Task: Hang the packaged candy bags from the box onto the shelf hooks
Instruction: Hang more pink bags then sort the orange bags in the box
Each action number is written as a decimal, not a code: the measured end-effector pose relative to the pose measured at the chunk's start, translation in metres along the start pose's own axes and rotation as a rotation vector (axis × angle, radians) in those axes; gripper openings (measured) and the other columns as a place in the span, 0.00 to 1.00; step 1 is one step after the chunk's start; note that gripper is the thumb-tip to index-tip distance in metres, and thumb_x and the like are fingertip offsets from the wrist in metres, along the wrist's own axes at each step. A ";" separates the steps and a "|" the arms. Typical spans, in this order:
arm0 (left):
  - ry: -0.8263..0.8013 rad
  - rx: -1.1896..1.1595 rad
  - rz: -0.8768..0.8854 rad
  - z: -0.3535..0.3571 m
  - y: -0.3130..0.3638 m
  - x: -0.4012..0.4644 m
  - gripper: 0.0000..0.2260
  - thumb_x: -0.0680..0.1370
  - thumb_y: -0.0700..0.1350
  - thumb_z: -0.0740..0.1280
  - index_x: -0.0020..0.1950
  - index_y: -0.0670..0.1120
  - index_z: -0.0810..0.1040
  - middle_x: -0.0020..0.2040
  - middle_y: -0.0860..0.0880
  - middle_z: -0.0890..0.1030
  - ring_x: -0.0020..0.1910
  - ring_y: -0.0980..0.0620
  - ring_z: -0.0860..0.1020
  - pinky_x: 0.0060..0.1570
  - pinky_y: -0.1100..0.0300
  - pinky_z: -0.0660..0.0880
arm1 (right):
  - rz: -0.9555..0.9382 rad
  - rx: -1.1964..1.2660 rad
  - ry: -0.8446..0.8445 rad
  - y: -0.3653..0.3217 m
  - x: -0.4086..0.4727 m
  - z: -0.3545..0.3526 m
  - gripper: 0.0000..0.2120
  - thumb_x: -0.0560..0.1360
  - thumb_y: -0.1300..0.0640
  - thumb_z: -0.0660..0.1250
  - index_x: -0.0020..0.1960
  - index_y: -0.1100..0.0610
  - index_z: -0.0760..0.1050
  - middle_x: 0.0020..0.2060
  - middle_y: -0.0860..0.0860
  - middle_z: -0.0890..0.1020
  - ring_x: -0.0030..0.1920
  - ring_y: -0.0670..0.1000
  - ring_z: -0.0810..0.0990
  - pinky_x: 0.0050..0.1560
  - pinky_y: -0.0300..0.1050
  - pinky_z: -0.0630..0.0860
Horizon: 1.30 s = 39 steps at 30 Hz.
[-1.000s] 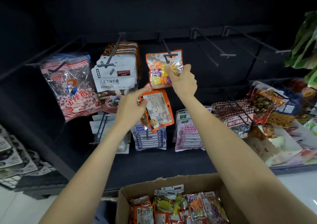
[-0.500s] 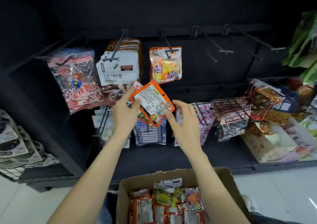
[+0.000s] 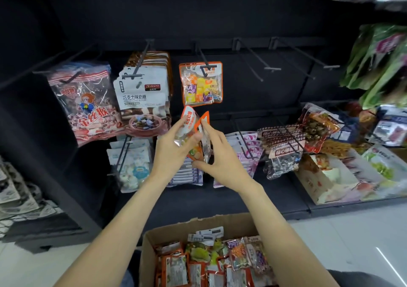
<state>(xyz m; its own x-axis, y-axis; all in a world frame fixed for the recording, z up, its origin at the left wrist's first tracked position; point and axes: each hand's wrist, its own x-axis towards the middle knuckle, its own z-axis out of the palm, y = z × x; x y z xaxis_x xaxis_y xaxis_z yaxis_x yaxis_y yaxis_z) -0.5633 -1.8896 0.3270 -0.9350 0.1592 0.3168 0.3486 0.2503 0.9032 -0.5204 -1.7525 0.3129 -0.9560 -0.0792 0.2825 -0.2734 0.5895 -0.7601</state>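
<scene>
One orange-edged candy bag hangs alone on the third hook of the upper row. Just below it, both hands meet on a small stack of orange candy bags, held upright and edge-on. My left hand grips the stack from the left, thumb across the front. My right hand pinches the rightmost bag from the right. The open cardboard box at the bottom holds several more orange candy bags.
Two bare hooks stand to the right of the hung bag. Left hooks carry a striped red bag and white chocolate-candy packs. A lower row holds more packs; loose snack packets pile at right.
My right hand let go of the hung bag, dropped down and closed on the bags in my left hand. The held bags turned from facing me to edge-on.
</scene>
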 end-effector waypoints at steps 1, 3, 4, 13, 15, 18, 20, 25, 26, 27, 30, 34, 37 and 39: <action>0.006 0.014 -0.001 -0.002 -0.002 0.002 0.24 0.75 0.49 0.69 0.70 0.49 0.71 0.54 0.65 0.75 0.46 0.79 0.73 0.46 0.76 0.72 | -0.004 0.102 -0.019 0.001 0.000 -0.002 0.41 0.75 0.59 0.69 0.78 0.46 0.47 0.72 0.47 0.64 0.66 0.44 0.69 0.63 0.43 0.72; 0.034 0.056 -0.041 -0.009 -0.006 0.009 0.24 0.75 0.53 0.69 0.70 0.51 0.71 0.59 0.60 0.76 0.50 0.74 0.75 0.52 0.71 0.73 | 0.030 0.329 0.026 0.000 0.000 -0.008 0.32 0.77 0.66 0.63 0.75 0.48 0.56 0.68 0.46 0.70 0.66 0.43 0.71 0.63 0.41 0.72; 0.048 0.086 -0.078 -0.013 -0.008 0.012 0.24 0.75 0.54 0.69 0.70 0.52 0.71 0.62 0.57 0.76 0.56 0.68 0.75 0.57 0.66 0.73 | 0.066 0.430 0.102 -0.002 0.000 -0.012 0.29 0.77 0.69 0.61 0.71 0.47 0.60 0.64 0.46 0.74 0.64 0.44 0.73 0.61 0.40 0.72; -0.082 -0.090 -0.249 -0.003 -0.003 0.006 0.07 0.76 0.55 0.67 0.43 0.54 0.80 0.37 0.60 0.82 0.38 0.64 0.79 0.41 0.68 0.72 | 0.071 0.893 0.463 -0.011 0.011 0.001 0.37 0.73 0.75 0.63 0.68 0.40 0.59 0.63 0.52 0.74 0.60 0.49 0.78 0.57 0.45 0.77; -0.002 -0.156 -0.223 -0.002 -0.005 0.012 0.02 0.74 0.47 0.72 0.43 0.55 0.81 0.38 0.60 0.83 0.41 0.62 0.81 0.42 0.69 0.75 | 0.045 0.771 0.546 -0.011 0.014 0.002 0.30 0.72 0.72 0.67 0.62 0.43 0.63 0.58 0.52 0.75 0.54 0.46 0.79 0.50 0.40 0.77; 0.137 -0.090 -0.177 -0.007 -0.002 0.029 0.06 0.72 0.46 0.74 0.46 0.53 0.80 0.47 0.59 0.80 0.49 0.58 0.78 0.51 0.64 0.73 | 0.100 0.612 0.669 -0.001 0.022 -0.013 0.17 0.71 0.62 0.73 0.50 0.50 0.68 0.46 0.51 0.76 0.44 0.46 0.78 0.46 0.43 0.75; 0.179 -0.041 -0.148 -0.011 0.004 0.043 0.10 0.72 0.48 0.74 0.51 0.51 0.80 0.50 0.58 0.78 0.55 0.57 0.75 0.54 0.62 0.68 | 0.145 0.532 0.640 0.006 0.031 -0.024 0.16 0.70 0.58 0.75 0.47 0.51 0.68 0.42 0.53 0.77 0.42 0.49 0.77 0.45 0.50 0.75; 0.204 -0.005 -0.047 -0.009 0.025 0.068 0.12 0.72 0.50 0.73 0.54 0.52 0.81 0.51 0.59 0.78 0.54 0.61 0.73 0.53 0.66 0.65 | 0.071 0.393 0.646 0.008 0.053 -0.033 0.19 0.74 0.57 0.72 0.61 0.47 0.69 0.43 0.49 0.81 0.45 0.44 0.81 0.52 0.41 0.77; 0.219 0.004 -0.023 -0.007 0.028 0.069 0.13 0.72 0.50 0.73 0.56 0.52 0.80 0.52 0.59 0.78 0.53 0.63 0.72 0.52 0.69 0.65 | 0.044 0.390 0.674 0.006 0.056 -0.035 0.19 0.75 0.58 0.71 0.62 0.47 0.69 0.43 0.48 0.81 0.45 0.41 0.81 0.51 0.36 0.76; 0.238 0.011 0.005 -0.005 0.029 0.070 0.14 0.72 0.50 0.73 0.57 0.51 0.80 0.52 0.59 0.78 0.52 0.64 0.72 0.49 0.74 0.65 | 0.023 0.385 0.691 0.005 0.058 -0.035 0.19 0.75 0.58 0.70 0.62 0.48 0.70 0.44 0.47 0.81 0.45 0.39 0.80 0.49 0.32 0.75; 0.318 0.029 0.104 -0.001 0.030 0.070 0.14 0.72 0.49 0.73 0.57 0.49 0.81 0.51 0.59 0.79 0.50 0.66 0.74 0.45 0.83 0.64 | -0.013 0.379 0.684 0.007 0.063 -0.035 0.17 0.77 0.57 0.68 0.63 0.46 0.73 0.51 0.48 0.81 0.51 0.44 0.80 0.53 0.43 0.79; 0.355 0.033 0.087 -0.001 0.031 0.077 0.15 0.72 0.49 0.73 0.57 0.48 0.81 0.50 0.61 0.77 0.50 0.67 0.72 0.43 0.85 0.62 | -0.008 0.345 0.679 0.010 0.073 -0.034 0.17 0.77 0.58 0.68 0.65 0.53 0.76 0.56 0.40 0.79 0.59 0.38 0.76 0.62 0.40 0.74; 0.323 0.064 0.074 -0.001 0.029 0.082 0.15 0.73 0.52 0.72 0.57 0.48 0.81 0.49 0.61 0.76 0.49 0.67 0.71 0.42 0.84 0.63 | 0.038 0.338 0.674 0.012 0.080 -0.035 0.17 0.77 0.58 0.68 0.65 0.54 0.76 0.49 0.37 0.78 0.53 0.33 0.76 0.55 0.28 0.71; 0.291 0.108 0.049 -0.001 0.026 0.082 0.15 0.74 0.54 0.71 0.57 0.49 0.81 0.49 0.60 0.76 0.50 0.65 0.71 0.40 0.84 0.62 | 0.087 0.326 0.648 0.015 0.083 -0.034 0.17 0.77 0.57 0.68 0.65 0.53 0.76 0.50 0.40 0.78 0.52 0.35 0.75 0.56 0.29 0.71</action>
<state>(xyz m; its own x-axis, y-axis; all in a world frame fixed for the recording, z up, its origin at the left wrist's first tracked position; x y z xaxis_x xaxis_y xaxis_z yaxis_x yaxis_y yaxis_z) -0.6311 -1.8710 0.3766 -0.8908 -0.1030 0.4426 0.3837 0.3513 0.8540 -0.5998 -1.7233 0.3450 -0.7484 0.5084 0.4259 -0.3137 0.2945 -0.9027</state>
